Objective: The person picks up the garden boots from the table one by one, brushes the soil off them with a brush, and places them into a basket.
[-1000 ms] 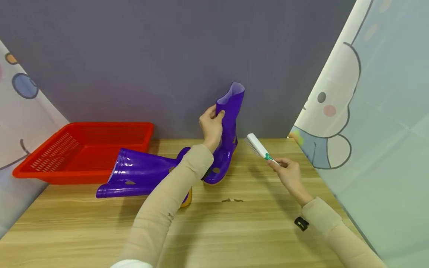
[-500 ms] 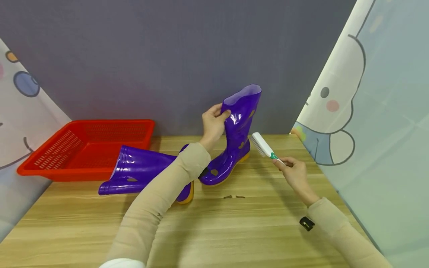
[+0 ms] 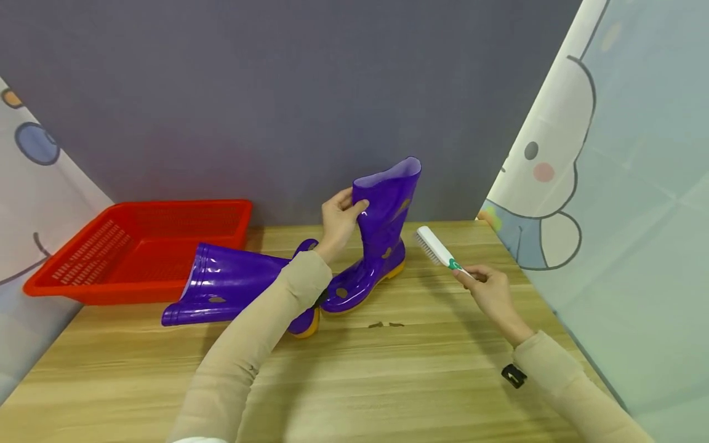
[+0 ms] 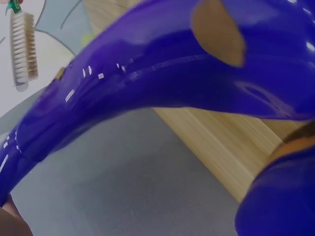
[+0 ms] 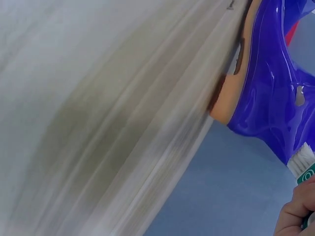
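My left hand [image 3: 339, 223] pinches the top rim of a purple rain boot [image 3: 382, 215], which stands upright on its yellow sole with its toe toward the left. Brown patches mark the boot's shaft, ankle and toe; one of these brown patches [image 4: 218, 32] is large in the left wrist view. To the right, my right hand [image 3: 490, 294] grips a white and green brush [image 3: 437, 247] by its handle, bristles toward the boot but apart from it in the head view. A second purple boot [image 3: 238, 280] lies on its side, partly hidden behind my left forearm.
A red plastic basket [image 3: 138, 282] stands at the back left, behind the lying boot. Two small brown bits [image 3: 386, 325] are on the wooden table [image 3: 354, 381]. A grey wall [image 3: 299, 111] rises along the table's far edge.
The upright boot has turned so more of its side shows, and its heel has swung right. It then shifted slightly left and down with my left hand. The brush moved slightly right.
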The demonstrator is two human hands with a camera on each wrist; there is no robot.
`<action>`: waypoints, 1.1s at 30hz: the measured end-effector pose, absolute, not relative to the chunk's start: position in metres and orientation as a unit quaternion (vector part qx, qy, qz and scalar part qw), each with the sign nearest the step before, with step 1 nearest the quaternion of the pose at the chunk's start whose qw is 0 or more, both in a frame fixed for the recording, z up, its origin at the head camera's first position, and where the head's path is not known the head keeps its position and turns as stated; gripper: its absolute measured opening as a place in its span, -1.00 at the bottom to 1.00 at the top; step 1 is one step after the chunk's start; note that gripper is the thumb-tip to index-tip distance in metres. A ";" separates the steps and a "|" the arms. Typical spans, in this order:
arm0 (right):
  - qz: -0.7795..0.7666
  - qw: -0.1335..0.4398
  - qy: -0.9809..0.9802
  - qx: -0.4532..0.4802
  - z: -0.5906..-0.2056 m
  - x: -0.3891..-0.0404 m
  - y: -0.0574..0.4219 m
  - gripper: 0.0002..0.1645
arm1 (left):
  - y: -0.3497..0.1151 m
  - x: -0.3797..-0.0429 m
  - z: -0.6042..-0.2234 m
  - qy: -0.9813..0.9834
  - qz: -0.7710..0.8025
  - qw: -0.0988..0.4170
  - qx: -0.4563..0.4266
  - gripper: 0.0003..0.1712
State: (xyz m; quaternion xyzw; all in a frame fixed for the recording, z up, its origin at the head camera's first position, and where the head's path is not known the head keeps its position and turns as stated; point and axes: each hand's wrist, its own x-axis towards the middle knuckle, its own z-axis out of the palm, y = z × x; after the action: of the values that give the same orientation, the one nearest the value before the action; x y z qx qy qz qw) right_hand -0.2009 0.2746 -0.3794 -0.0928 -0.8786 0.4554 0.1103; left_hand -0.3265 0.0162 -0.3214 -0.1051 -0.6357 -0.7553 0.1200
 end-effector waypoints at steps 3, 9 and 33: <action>0.456 0.105 -0.879 -0.090 -0.380 -0.198 0.274 -0.48 | 0.012 -0.325 -0.321 -0.655 -0.740 0.095 -0.119 -0.58; 0.447 0.091 -0.888 -0.059 -0.380 -0.188 0.268 -0.50 | 0.001 -0.319 -0.319 -0.702 -0.692 0.044 -0.162 -0.54; 0.323 0.102 -0.930 0.144 -0.405 -0.208 0.190 -0.81 | 0.008 -0.302 -0.305 -0.771 -0.616 0.002 -0.159 -0.55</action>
State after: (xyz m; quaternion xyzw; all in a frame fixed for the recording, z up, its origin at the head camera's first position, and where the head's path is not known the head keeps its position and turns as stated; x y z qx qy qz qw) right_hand -0.2075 0.1902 -0.4047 0.1439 -0.9300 0.3225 0.1019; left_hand -0.3020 0.0076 -0.3048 -0.1592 -0.7713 -0.6162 0.0021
